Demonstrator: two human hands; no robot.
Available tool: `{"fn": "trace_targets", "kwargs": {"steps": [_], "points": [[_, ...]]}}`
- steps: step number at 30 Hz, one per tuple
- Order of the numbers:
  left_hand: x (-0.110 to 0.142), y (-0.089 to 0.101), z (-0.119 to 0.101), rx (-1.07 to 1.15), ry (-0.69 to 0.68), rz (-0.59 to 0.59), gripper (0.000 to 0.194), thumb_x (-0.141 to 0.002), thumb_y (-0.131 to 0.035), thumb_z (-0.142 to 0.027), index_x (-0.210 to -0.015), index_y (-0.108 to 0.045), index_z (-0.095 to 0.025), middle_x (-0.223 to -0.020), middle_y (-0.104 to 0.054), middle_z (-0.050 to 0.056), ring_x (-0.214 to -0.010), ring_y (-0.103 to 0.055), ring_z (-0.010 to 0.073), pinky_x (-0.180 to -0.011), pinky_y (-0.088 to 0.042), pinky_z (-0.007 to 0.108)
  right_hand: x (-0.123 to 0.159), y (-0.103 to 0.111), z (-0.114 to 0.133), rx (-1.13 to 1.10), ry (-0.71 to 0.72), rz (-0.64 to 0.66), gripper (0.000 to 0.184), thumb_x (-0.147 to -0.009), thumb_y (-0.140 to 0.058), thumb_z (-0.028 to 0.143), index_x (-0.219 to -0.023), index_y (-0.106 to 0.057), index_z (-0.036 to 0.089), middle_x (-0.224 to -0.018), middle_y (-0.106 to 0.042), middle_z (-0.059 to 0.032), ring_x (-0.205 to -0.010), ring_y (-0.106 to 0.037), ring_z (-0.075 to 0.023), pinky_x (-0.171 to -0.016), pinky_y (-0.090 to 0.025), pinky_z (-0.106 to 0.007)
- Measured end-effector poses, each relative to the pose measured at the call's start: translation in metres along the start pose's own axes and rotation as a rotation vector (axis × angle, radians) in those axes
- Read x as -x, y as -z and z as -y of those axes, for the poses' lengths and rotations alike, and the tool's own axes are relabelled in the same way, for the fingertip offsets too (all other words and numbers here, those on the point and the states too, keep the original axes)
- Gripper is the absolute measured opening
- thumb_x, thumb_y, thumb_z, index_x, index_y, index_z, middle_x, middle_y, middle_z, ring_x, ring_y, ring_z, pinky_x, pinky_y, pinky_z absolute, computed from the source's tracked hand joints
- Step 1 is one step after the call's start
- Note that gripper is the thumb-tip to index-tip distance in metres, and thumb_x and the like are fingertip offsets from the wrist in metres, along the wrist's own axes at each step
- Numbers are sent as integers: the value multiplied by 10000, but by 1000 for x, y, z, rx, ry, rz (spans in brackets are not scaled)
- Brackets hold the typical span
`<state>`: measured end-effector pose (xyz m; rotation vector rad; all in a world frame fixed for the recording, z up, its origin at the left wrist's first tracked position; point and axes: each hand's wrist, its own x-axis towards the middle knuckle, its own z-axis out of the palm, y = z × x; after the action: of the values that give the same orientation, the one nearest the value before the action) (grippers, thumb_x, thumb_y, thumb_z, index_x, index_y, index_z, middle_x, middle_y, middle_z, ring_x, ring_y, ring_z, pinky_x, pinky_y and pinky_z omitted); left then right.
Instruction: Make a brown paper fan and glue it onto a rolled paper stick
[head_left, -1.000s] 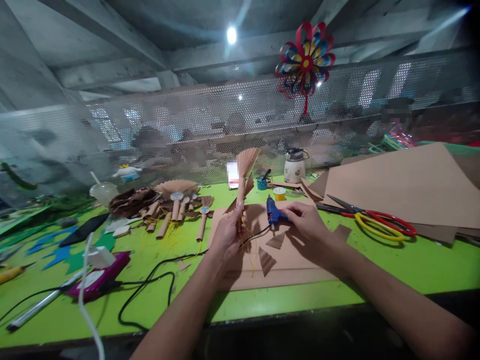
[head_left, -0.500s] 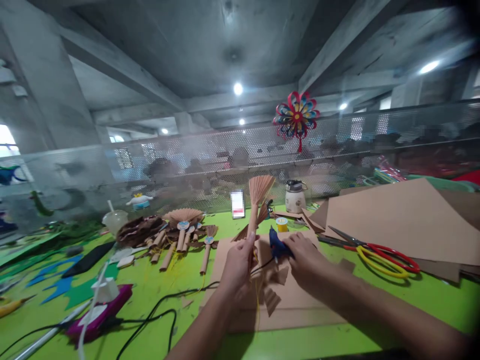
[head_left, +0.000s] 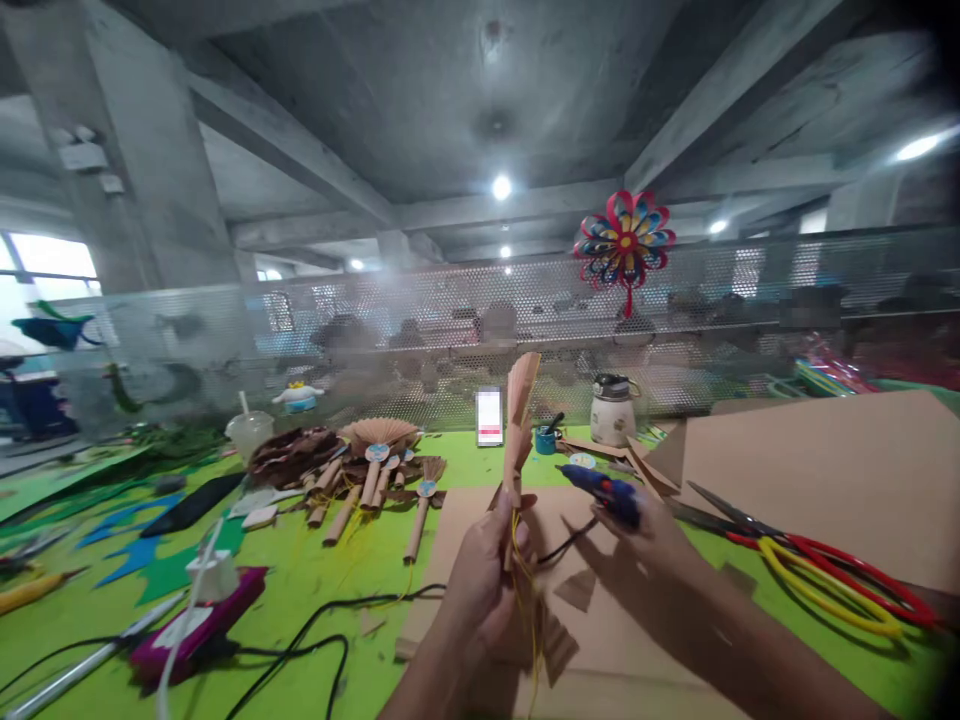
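Upright in my left hand (head_left: pixel 491 565) is a small pleated paper fan (head_left: pixel 520 420), held low by its handle with the fingers wrapped round it. Yellow string (head_left: pixel 534 625) hangs down from the handle. My right hand (head_left: pixel 652 520) grips a blue glue gun (head_left: pixel 606 490), its nozzle pointing left toward the fan but apart from it. A black cord runs from the gun behind my left hand. Beneath both hands lies a cardboard sheet (head_left: pixel 622 640) with torn corrugated scraps (head_left: pixel 559 648) on it.
Finished fans (head_left: pixel 379 450) are piled at left, near a purple power strip (head_left: pixel 199 620) and black cables. Scissors with red and yellow handles (head_left: pixel 832 580) and a large cardboard sheet (head_left: pixel 817 480) are at right. Behind stand a phone (head_left: pixel 490 417), a blue pot (head_left: pixel 547 438) and a white bottle (head_left: pixel 612 415).
The glue gun has moved right, away from the fan, and tilted toward level. The fan has turned to show its narrower side. The whole view has shifted slightly.
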<state>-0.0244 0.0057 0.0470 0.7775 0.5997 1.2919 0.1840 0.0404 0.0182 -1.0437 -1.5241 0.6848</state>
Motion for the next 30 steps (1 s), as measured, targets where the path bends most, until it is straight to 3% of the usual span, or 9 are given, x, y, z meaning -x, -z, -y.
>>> {"fn": "trace_targets", "kwargs": {"steps": [2, 4, 6, 10, 14, 22, 30], "points": [[1, 2, -2, 31, -5, -26, 464, -804, -631, -505, -969, -603, -73, -461, -329, -89, -410, -236, 35, -432, -203, 181, 0, 10, 13, -52, -47, 50, 358, -708, -718, 459, -882, -661, 151, -832, -649, -82, -801, -593, -240, -726, -501, -348], [1, 2, -3, 63, 10, -37, 433, -823, -616, -489, -964, -595, -79, -457, -326, -89, -408, -229, 35, -434, -188, 181, 3, 17, 26, -196, -72, 83, 383, -781, -659, 490, -960, -663, 151, -943, -665, -108, -820, -608, -225, -758, -516, -352], [2, 2, -3, 96, 37, -19, 413, -840, -599, -475, -966, -592, -82, -464, -319, -87, -413, -220, 35, -438, -173, 184, 9, 21, 38, -299, -50, 164, 355, -833, -607, 486, -931, -660, 149, -913, -664, -110, -787, -614, -212, -736, -523, -339], [3, 1, -2, 122, 66, 21, 416, -856, -583, -463, -989, -595, -70, -482, -327, -80, -431, -221, 38, -449, -169, 191, 25, 22, 48, -181, -28, 186, 371, -840, -564, 534, -905, -684, 189, -856, -681, -96, -744, -628, -211, -689, -538, -315], [5, 1, 2, 134, 84, 49, 400, -807, -649, -453, -955, -598, -85, -478, -333, -80, -441, -220, 46, -452, -174, 196, 35, 24, 39, -48, 11, 208, 416, -818, -521, 607, -879, -729, 252, -802, -705, -82, -709, -658, -223, -642, -570, -291], [8, -3, 10, 119, 112, 71, 387, -803, -649, -469, -902, -585, -100, -467, -345, -83, -425, -220, 39, -451, -185, 190, 35, 32, 20, 254, 209, 250, 284, -854, -532, 399, -977, -751, 266, -876, -728, -108, -790, -698, -252, -723, -590, -324], [10, -1, 15, 116, 104, 77, 364, -838, -604, -464, -889, -581, -104, -458, -356, -80, -412, -235, 38, -447, -197, 183, 35, 44, -15, 421, 299, 214, 273, -783, -583, 419, -937, -753, 270, -882, -713, -97, -815, -677, -255, -684, -585, -305]]}}
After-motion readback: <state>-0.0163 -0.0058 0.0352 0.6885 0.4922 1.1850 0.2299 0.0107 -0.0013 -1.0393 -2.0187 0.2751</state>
